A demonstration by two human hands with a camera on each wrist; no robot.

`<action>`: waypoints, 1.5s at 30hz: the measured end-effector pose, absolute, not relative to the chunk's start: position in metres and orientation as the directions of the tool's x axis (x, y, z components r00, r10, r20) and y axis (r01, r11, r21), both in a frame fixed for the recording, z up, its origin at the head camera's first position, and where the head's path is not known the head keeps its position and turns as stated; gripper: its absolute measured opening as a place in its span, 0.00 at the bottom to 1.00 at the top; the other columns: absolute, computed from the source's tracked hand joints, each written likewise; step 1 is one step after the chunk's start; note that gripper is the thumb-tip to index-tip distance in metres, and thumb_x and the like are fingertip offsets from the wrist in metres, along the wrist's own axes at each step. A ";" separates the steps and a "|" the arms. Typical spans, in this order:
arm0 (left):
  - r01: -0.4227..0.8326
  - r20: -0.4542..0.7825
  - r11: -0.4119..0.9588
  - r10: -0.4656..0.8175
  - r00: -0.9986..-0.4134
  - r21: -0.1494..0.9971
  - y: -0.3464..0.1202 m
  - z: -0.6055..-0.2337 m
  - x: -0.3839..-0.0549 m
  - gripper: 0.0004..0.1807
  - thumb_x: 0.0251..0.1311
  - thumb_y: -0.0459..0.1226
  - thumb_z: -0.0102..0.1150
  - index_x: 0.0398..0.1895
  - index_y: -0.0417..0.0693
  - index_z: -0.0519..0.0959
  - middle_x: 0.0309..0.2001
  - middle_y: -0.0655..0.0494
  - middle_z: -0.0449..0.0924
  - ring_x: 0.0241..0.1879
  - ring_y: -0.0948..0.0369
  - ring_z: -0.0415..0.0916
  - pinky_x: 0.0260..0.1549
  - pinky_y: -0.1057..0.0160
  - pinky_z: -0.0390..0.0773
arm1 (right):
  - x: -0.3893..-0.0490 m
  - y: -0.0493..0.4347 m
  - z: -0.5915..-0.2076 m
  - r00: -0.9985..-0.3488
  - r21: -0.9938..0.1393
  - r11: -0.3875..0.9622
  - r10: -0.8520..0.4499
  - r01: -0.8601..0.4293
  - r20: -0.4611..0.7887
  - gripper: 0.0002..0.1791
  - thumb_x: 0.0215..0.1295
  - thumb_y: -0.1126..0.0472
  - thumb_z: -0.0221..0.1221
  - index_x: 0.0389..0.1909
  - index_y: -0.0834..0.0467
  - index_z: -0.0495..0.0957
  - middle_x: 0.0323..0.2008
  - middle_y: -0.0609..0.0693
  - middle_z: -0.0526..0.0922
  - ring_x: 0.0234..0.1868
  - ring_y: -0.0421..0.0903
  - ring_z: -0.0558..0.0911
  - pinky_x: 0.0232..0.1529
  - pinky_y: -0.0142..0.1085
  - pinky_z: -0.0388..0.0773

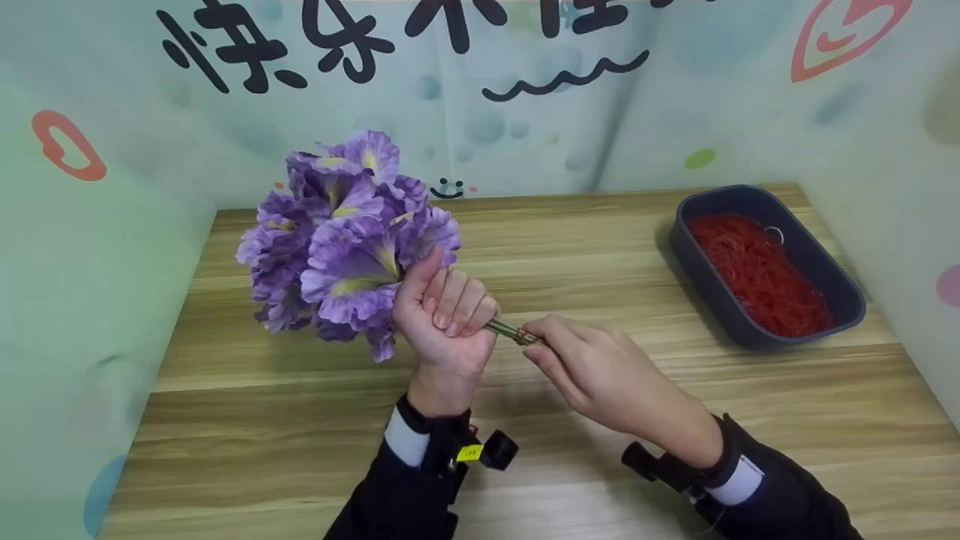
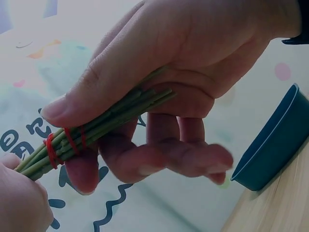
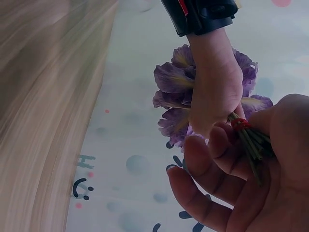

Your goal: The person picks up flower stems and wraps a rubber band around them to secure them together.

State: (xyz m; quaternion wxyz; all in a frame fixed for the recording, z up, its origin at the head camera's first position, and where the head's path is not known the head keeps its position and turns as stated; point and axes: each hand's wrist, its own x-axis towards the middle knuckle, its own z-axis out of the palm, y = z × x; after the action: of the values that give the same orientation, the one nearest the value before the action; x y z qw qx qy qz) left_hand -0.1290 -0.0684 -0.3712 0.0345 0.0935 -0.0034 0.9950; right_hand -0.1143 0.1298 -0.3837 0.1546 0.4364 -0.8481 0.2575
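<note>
A bunch of purple artificial flowers point(image 1: 349, 247) with yellow-streaked petals hangs over the wooden table, tilted to the left. My left hand point(image 1: 450, 307) grips the stems just below the blooms, with its thumb up along the petals. Farther down, my right hand point(image 1: 600, 367) pinches the green stems point(image 2: 104, 123) between thumb and index finger. Its other fingers are loosely bent in the left wrist view. Red rubber bands point(image 2: 72, 140) loop round the stems at the right thumb and index finger. The cut stem ends point into the right palm.
A dark blue tub point(image 1: 694, 270) heaped with red rubber bands point(image 1: 757, 277) stands at the back right of the wooden table point(image 1: 300, 450). A pale printed backdrop point(image 1: 525, 142) with lettering borders the table at the back and sides.
</note>
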 end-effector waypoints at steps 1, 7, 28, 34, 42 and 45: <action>-0.069 0.184 -0.998 0.069 -0.981 0.006 -0.068 -0.371 -0.129 0.42 0.63 0.34 0.75 0.17 0.59 0.45 0.07 0.60 0.69 0.15 0.68 0.34 0.19 0.74 0.32 | -0.114 0.130 -0.384 -0.573 -0.298 0.491 -0.663 -0.818 0.481 0.23 0.99 0.48 0.44 0.57 0.59 0.83 0.33 0.47 0.86 0.29 0.40 0.82 0.28 0.40 0.84; -0.065 0.171 -0.996 0.074 -0.983 0.057 -0.066 -0.373 -0.130 0.43 0.62 0.35 0.77 0.17 0.58 0.45 0.07 0.63 0.67 0.15 0.68 0.34 0.19 0.74 0.32 | -0.113 0.130 -0.380 -0.615 -0.302 0.535 -0.684 -0.789 0.393 0.21 0.99 0.50 0.45 0.49 0.57 0.81 0.24 0.44 0.76 0.23 0.37 0.72 0.22 0.35 0.70; -0.148 0.177 -0.945 0.206 -0.962 0.292 -0.061 -0.378 -0.134 0.47 0.61 0.43 0.84 0.17 0.57 0.44 0.09 0.69 0.61 0.15 0.67 0.33 0.19 0.71 0.30 | -0.116 0.142 -0.369 -0.640 -0.457 0.497 -0.732 -0.737 0.236 0.09 0.92 0.56 0.58 0.48 0.53 0.85 0.30 0.41 0.79 0.29 0.33 0.75 0.30 0.32 0.75; -0.163 0.165 -0.929 0.227 -0.960 0.331 -0.061 -0.382 -0.136 0.48 0.60 0.45 0.85 0.18 0.57 0.43 0.08 0.70 0.66 0.15 0.66 0.33 0.19 0.71 0.30 | -0.117 0.142 -0.371 -0.619 -0.446 0.480 -0.745 -0.756 0.249 0.09 0.91 0.57 0.59 0.47 0.54 0.85 0.32 0.43 0.81 0.31 0.34 0.77 0.32 0.33 0.78; -0.179 0.122 -0.925 0.231 -0.965 0.334 -0.059 -0.385 -0.138 0.44 0.58 0.45 0.86 0.17 0.57 0.50 0.09 0.69 0.67 0.16 0.68 0.36 0.20 0.72 0.32 | -0.116 0.139 -0.368 -0.641 -0.434 0.520 -0.740 -0.736 0.202 0.13 0.91 0.58 0.58 0.39 0.54 0.79 0.24 0.39 0.70 0.25 0.33 0.67 0.26 0.31 0.67; -0.167 0.112 -0.924 0.217 -0.970 0.343 -0.059 -0.384 -0.139 0.39 0.56 0.46 0.88 0.14 0.59 0.57 0.10 0.69 0.68 0.16 0.68 0.37 0.19 0.73 0.35 | -0.116 0.138 -0.369 -0.647 -0.423 0.529 -0.733 -0.736 0.208 0.13 0.91 0.58 0.58 0.39 0.55 0.80 0.23 0.40 0.71 0.24 0.33 0.68 0.26 0.31 0.67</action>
State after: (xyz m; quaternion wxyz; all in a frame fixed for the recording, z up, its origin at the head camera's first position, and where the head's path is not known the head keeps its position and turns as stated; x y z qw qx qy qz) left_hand -0.1386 -0.0587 -0.3837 0.0982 0.0742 0.1679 0.9781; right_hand -0.1156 0.1378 -0.3687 0.0024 0.4201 -0.8743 0.2432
